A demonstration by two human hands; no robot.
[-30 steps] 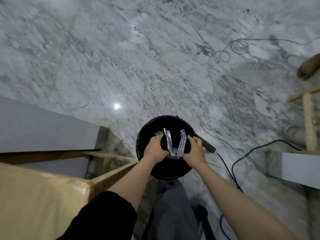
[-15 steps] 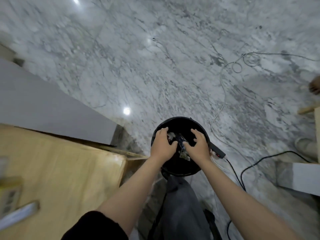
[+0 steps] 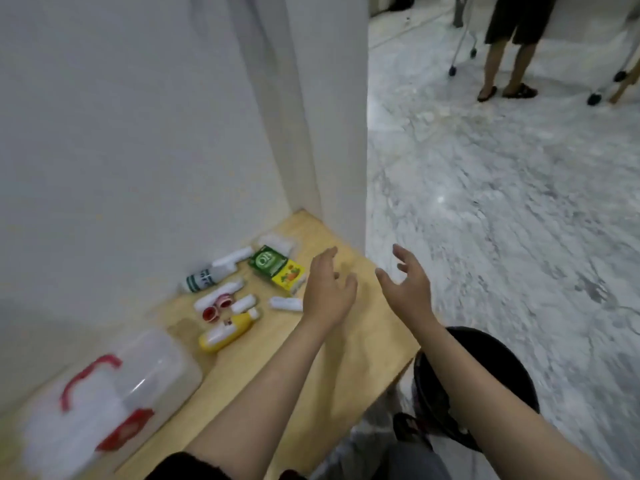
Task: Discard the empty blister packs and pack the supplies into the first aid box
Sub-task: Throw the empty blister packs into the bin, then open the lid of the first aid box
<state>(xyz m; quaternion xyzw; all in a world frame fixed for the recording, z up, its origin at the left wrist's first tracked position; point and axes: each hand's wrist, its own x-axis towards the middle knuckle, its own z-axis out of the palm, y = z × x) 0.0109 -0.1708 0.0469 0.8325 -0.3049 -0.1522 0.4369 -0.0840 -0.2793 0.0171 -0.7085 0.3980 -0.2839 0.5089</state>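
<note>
While both hands (image 3: 329, 292) (image 3: 407, 289) hover spread & empty, packing is judged next: box (image 3: 104, 393) at 8 o'clock must be opened.

A clear plastic first aid box (image 3: 114, 386) with red handle lies closed on the wooden table; small bottles (image 3: 227, 332), rolls and cartons (image 3: 268, 265) sit scattered nearby.

Empty hands (image 3: 329, 292) over table (image 3: 346, 368), supplies (image 3: 242, 292)
</note>
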